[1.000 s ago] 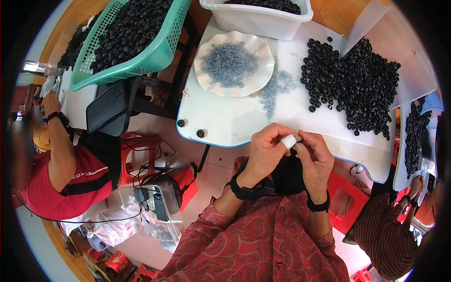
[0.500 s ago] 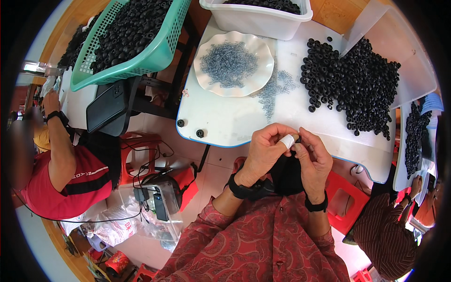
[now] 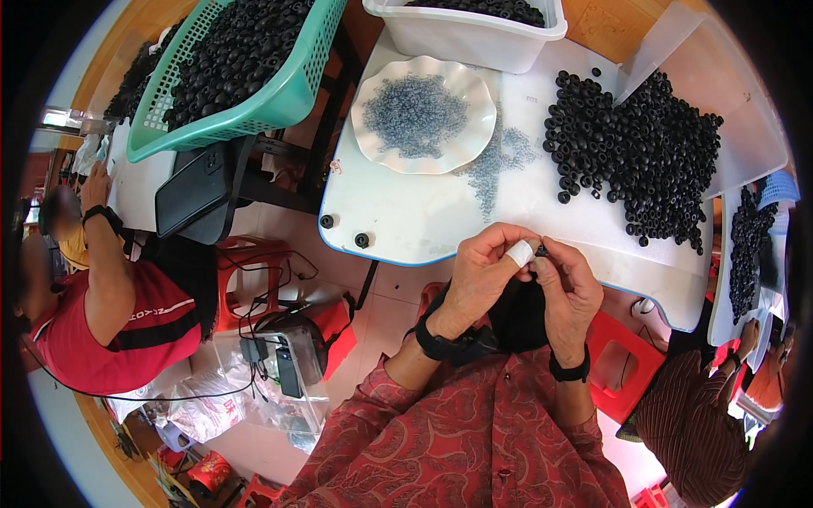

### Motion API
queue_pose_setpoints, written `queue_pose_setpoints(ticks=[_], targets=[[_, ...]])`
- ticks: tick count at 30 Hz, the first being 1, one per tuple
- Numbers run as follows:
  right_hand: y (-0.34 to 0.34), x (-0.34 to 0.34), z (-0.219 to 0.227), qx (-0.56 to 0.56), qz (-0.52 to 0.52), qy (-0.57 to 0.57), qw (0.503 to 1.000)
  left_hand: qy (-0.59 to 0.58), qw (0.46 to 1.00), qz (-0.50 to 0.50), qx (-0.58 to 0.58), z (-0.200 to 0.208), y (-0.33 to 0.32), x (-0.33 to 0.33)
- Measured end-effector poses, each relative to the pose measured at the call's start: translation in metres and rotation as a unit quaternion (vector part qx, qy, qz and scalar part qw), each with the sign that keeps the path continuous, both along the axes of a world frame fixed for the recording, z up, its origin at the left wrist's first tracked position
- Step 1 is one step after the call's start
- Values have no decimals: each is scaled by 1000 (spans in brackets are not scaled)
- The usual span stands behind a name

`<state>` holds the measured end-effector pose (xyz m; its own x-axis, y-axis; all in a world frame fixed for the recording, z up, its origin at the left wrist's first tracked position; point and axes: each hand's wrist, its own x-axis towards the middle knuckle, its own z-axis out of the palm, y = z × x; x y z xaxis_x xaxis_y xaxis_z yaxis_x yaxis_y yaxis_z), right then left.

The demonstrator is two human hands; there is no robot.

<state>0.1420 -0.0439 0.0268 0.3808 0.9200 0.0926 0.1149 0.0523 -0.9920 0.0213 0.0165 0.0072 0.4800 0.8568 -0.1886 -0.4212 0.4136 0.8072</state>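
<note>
My left hand (image 3: 481, 273) and my right hand (image 3: 569, 284) meet in front of the near table edge, with fingers pinched together. Between the fingertips sits a small black round part (image 3: 541, 251), mostly covered. White tape wraps one finger of my left hand. On the white table (image 3: 398, 222) just beyond, a scalloped white plate (image 3: 481, 110) holds a heap of tiny clear bluish pieces (image 3: 415, 117), and more of them are spilled beside it. To the right spreads a large pile of black ring-shaped parts (image 3: 631, 152).
Two black parts (image 3: 362, 240) stand near the table's left edge. At the back is a white tub (image 3: 474, 38); a translucent bin (image 3: 737, 110) lies tipped behind the pile. A green basket (image 3: 246, 118) of black parts sits left. A co-worker (image 3: 127, 330) is at left, another (image 3: 694, 415) at right.
My right hand has shifted very slightly to the right, and a bit more of the black part shows between the fingertips. The co-worker at left has moved a little.
</note>
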Motion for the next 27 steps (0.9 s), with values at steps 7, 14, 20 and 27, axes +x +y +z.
queue_pose_setpoints(ticks=[7,14,20,27], targets=[[0,0,-4,18,-25,-3,1000,-26,1000,-3,-8,1,-3,1],[1,-1,-2,43,-10,-18,999,-62,998,-14,-13,-5,-3,1],[2,2,-2,61,-22,-91,994,-110,993,-17,-35,-5,-3,-1],[3,-1,6,50,-28,-91,994,-128,990,-10,-62,-7,-4,-1]])
